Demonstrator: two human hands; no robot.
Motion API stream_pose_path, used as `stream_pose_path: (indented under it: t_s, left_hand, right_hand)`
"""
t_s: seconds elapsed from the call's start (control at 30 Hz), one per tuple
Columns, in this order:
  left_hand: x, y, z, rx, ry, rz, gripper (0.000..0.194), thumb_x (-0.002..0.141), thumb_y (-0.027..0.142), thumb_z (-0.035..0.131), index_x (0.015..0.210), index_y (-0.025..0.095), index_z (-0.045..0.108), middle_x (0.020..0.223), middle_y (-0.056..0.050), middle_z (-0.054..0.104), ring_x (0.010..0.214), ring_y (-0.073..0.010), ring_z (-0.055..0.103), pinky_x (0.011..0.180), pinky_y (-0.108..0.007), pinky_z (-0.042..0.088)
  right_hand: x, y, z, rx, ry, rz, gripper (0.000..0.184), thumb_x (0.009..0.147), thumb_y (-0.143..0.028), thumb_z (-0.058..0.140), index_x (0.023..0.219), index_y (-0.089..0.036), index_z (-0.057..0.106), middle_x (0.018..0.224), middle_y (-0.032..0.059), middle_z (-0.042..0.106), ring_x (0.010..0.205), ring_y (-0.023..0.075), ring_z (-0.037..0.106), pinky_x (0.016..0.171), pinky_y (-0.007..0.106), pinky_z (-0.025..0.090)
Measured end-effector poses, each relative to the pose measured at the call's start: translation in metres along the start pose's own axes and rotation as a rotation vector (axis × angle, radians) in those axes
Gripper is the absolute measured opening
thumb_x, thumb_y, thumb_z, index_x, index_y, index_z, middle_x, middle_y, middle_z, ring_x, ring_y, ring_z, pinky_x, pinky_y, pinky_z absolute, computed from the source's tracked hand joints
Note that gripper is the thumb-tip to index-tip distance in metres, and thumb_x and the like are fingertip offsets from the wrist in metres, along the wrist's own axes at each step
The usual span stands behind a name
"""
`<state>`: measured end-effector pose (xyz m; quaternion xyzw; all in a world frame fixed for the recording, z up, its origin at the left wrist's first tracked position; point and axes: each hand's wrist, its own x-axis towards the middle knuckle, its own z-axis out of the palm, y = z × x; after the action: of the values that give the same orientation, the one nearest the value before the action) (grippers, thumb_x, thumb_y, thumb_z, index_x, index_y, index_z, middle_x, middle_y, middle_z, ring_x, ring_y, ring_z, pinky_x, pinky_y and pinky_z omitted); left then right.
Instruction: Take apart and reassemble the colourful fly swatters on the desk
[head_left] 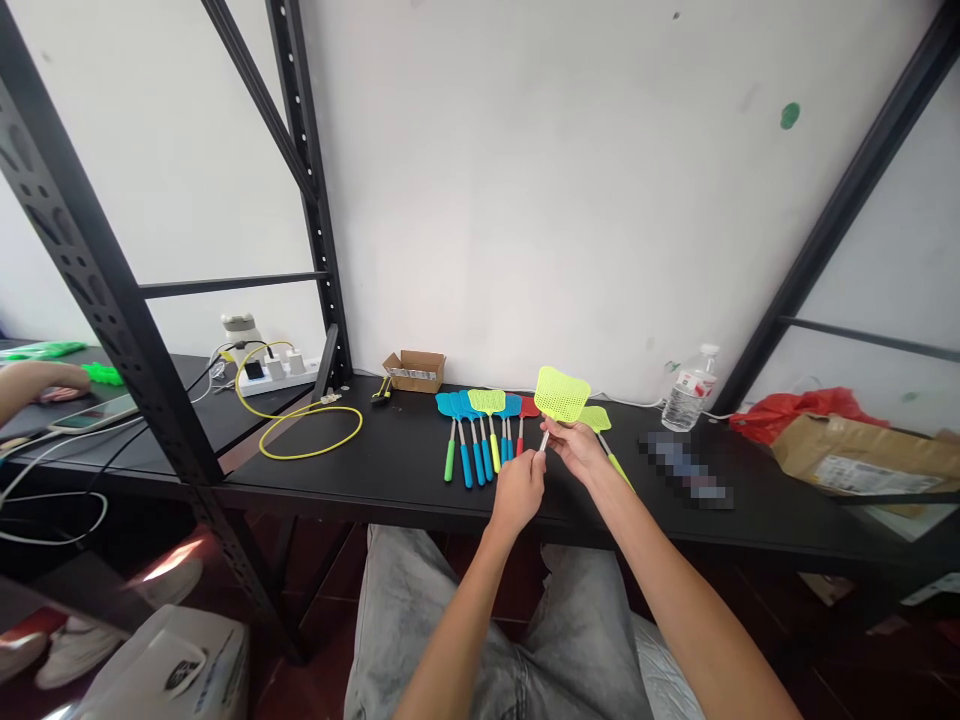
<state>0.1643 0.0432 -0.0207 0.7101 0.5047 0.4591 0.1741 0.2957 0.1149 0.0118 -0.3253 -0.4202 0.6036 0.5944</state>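
Observation:
A yellow-green fly swatter [562, 394] is held up over the black table [390, 465], its mesh head tilted. My right hand [577, 446] pinches its thin metal shaft just below the head. My left hand [519, 490] is closed round the lower end of the shaft. Behind my hands a row of several fly swatters [480, 430] lies on the table, with blue, yellow and red heads and blue, green, yellow and red handles. Another yellow-green swatter [598, 420] lies partly hidden behind my right hand.
A small open cardboard box [415, 369], a yellow cable loop [311, 430] and a white power strip [274, 375] lie to the left. A water bottle [691, 389], red bag [795, 410] and cardboard parcel [862, 452] are at the right. Another person's hand [34, 385] rests far left.

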Motion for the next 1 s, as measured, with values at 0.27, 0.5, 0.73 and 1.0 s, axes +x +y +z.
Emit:
stream_pose_path:
  t_s: [0.27, 0.5, 0.73, 1.0]
  left_hand:
    - [-0.006, 0.015, 0.002, 0.344, -0.035, -0.085, 0.04, 0.1, 0.041, 0.03, 0.087, 0.019, 0.061, 0.073, -0.008, 0.064, 0.067, -0.0221, 0.062, 0.059, -0.027, 0.032]
    - [-0.009, 0.025, -0.022, 0.474, -0.135, -0.002, 0.037, 0.1, 0.041, 0.033, 0.087, 0.02, 0.061, 0.072, -0.008, 0.063, 0.067, -0.0225, 0.061, 0.057, -0.026, 0.029]
    - [-0.026, 0.011, -0.06, 0.356, -0.23, 0.087, 0.05, 0.101, 0.046, 0.025, 0.073, 0.022, 0.059, 0.063, -0.005, 0.057, 0.06, -0.0188, 0.056, 0.054, -0.027, 0.024]
    - [0.001, -0.005, -0.087, 0.698, -0.213, 0.061, 0.041, 0.1, 0.044, 0.031, 0.087, 0.021, 0.063, 0.074, -0.009, 0.065, 0.069, -0.0233, 0.063, 0.062, -0.027, 0.034]
  right_hand:
    - [0.0, -0.005, -0.007, 0.006, 0.147, 0.028, 0.016, 0.064, -0.009, 0.083, 0.073, -0.016, 0.071, 0.071, 0.006, 0.072, 0.059, 0.0113, 0.062, 0.052, 0.02, 0.051]
    - [0.011, -0.016, -0.023, 0.139, 0.288, -0.061, 0.017, 0.068, -0.006, 0.08, 0.074, -0.017, 0.069, 0.07, 0.0032, 0.071, 0.056, 0.0093, 0.061, 0.051, 0.018, 0.052]
    - [0.023, -0.019, -0.032, 0.271, 0.311, -0.011, 0.016, 0.074, -0.004, 0.075, 0.079, -0.018, 0.068, 0.074, 0.0037, 0.071, 0.06, 0.0098, 0.063, 0.051, 0.018, 0.054]
    - [0.024, -0.005, -0.019, 0.457, 0.359, -0.075, 0.011, 0.079, -0.007, 0.072, 0.08, -0.018, 0.07, 0.076, 0.0028, 0.071, 0.061, 0.0082, 0.062, 0.055, 0.016, 0.055]
